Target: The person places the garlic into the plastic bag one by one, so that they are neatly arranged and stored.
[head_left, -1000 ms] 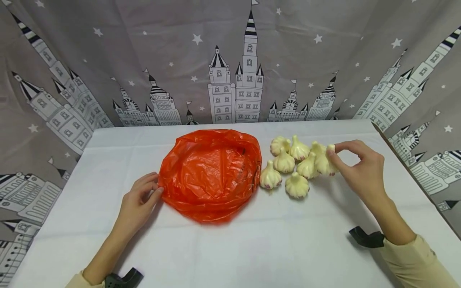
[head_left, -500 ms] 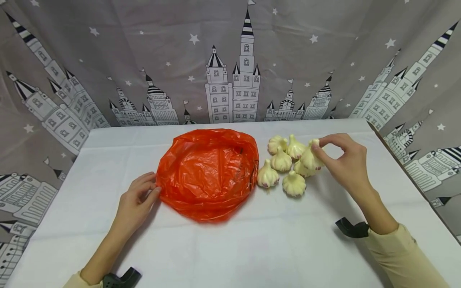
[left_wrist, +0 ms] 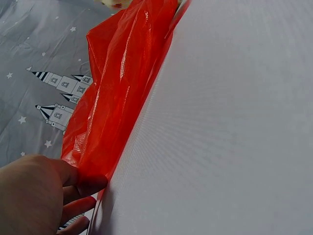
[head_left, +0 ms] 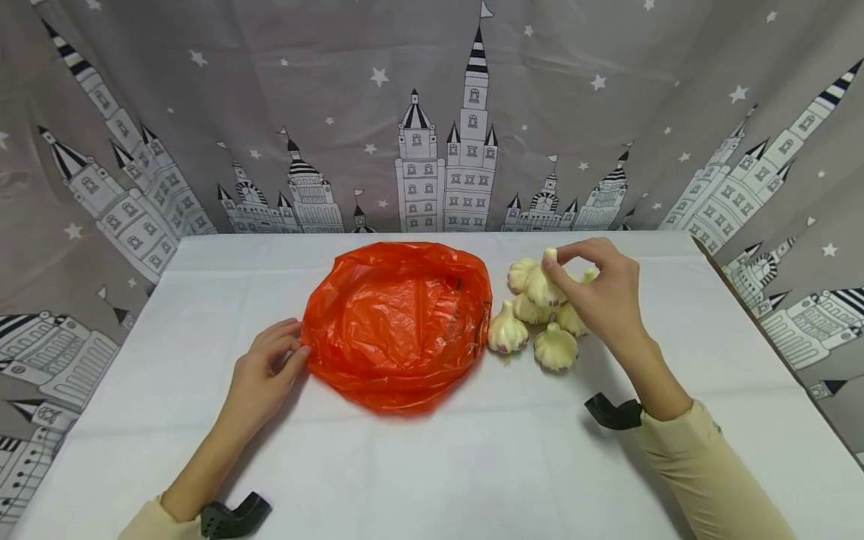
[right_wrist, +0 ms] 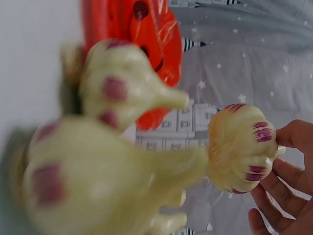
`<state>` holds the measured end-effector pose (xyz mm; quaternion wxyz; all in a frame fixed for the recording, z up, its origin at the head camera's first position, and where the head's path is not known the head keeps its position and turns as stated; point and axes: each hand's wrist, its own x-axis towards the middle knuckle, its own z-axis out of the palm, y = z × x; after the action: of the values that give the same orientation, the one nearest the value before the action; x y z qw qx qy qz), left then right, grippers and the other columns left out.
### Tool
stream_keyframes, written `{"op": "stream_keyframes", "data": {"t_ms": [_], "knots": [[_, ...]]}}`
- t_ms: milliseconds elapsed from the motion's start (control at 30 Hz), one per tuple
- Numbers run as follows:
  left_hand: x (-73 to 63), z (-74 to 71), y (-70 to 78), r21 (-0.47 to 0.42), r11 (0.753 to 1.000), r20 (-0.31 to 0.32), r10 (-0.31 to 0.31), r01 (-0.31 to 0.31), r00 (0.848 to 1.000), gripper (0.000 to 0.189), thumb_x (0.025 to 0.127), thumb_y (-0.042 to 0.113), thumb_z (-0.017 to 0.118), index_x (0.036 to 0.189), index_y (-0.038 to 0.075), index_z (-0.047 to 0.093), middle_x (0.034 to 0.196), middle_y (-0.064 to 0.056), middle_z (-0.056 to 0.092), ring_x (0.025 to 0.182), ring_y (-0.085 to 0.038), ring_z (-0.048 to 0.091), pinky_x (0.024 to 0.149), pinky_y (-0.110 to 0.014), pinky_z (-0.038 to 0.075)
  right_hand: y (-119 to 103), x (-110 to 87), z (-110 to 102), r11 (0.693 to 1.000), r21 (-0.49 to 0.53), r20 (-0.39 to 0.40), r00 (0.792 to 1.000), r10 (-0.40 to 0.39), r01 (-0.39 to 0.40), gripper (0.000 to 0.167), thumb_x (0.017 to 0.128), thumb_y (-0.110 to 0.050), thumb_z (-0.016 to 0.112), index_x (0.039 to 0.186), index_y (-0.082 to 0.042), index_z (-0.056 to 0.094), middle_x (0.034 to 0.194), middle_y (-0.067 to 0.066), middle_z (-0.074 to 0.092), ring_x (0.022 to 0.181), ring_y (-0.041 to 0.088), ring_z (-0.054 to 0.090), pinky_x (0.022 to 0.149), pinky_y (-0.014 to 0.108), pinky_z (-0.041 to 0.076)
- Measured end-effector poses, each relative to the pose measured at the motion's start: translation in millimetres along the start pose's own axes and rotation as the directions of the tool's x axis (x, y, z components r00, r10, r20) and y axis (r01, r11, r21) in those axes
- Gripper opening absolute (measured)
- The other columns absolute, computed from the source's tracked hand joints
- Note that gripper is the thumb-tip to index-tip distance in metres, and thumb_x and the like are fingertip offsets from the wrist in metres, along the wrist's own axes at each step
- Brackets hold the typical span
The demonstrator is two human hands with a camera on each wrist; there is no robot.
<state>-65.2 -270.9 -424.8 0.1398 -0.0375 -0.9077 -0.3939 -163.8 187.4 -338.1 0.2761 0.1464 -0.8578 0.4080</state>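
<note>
A red plastic bag [head_left: 398,401] sits on the table with its mouth spread wide and its rim folded down. At its left side my left hand [head_left: 259,379] pinches the bag's edge; in the left wrist view the thumb tip lies against the red plastic [left_wrist: 112,98]. To the right of the bag, my right hand [head_left: 604,289] holds a garlic bulb [head_left: 541,289] by its stem, raised above the other bulbs. The right wrist view shows this held garlic bulb [right_wrist: 242,147] between thumb and fingers, root end outward.
Several more garlic bulbs [head_left: 556,349] cluster just right of the bag, one bulb [head_left: 508,330] close against its side. They stand on a white-covered table [head_left: 439,480]. A grey curtain [head_left: 297,90] with castle prints hangs behind the table.
My right hand has lifted the garlic bulb from the right end of the cluster and carried it left, over the other bulbs. The left hand has stayed at the bag's edge.
</note>
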Motion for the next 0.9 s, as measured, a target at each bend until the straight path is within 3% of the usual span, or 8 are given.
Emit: {"op": "stream_keyframes", "data": {"t_ms": [100, 200, 367, 900], "knots": [[1.1, 0.6, 0.2, -0.008, 1.0, 0.007, -0.006, 0.006, 1.0, 0.015, 0.102, 0.014, 0.068, 0.09, 0.007, 0.071, 0.143, -0.021, 0.064, 0.144, -0.04, 0.049, 0.12, -0.059, 0.036, -9, 6.0, 12, 1.0, 0.021, 0.013, 1.0, -0.011, 0.01, 0.016, 0.092, -0.02, 0.081, 0.097, -0.005, 0.081, 0.092, 0.009, 0.077, 0.102, 0.023, 0.068, 0.094, 0.04, 0.047], [1.6, 0.3, 1.3, -0.021, 1.0, 0.012, -0.009, 0.009, 1.0, 0.014, 0.102, 0.014, 0.069, 0.09, 0.006, 0.072, 0.143, -0.022, 0.064, 0.144, -0.041, 0.048, 0.117, -0.067, 0.036, -19, 11.2, 24, 0.998, 0.049, 0.027, 0.999, -0.039, 0.037, 0.015, 0.092, -0.02, 0.081, 0.096, -0.005, 0.081, 0.091, 0.009, 0.078, 0.1, 0.024, 0.067, 0.092, 0.037, 0.047], [1.6, -1.3, 2.7, -0.026, 1.0, 0.01, -0.006, 0.006, 1.0, 0.013, 0.101, 0.012, 0.07, 0.09, 0.006, 0.072, 0.143, -0.024, 0.063, 0.143, -0.042, 0.049, 0.117, -0.069, 0.037, -33, 19.0, 43, 0.995, 0.072, 0.04, 0.996, -0.076, 0.073, 0.015, 0.092, -0.02, 0.082, 0.094, -0.006, 0.082, 0.09, 0.008, 0.079, 0.095, 0.025, 0.067, 0.088, 0.036, 0.046], [1.7, -3.4, 4.1, -0.034, 0.999, 0.014, -0.014, 0.015, 1.0, 0.014, 0.101, 0.012, 0.07, 0.088, 0.007, 0.07, 0.142, -0.023, 0.064, 0.144, -0.041, 0.048, 0.118, -0.069, 0.036, -65, 38.7, 85, 0.988, 0.145, 0.083, 0.994, -0.072, 0.059, 0.017, 0.094, -0.026, 0.08, 0.097, -0.009, 0.083, 0.092, 0.004, 0.08, 0.096, 0.021, 0.065, 0.091, 0.038, 0.047]]}}
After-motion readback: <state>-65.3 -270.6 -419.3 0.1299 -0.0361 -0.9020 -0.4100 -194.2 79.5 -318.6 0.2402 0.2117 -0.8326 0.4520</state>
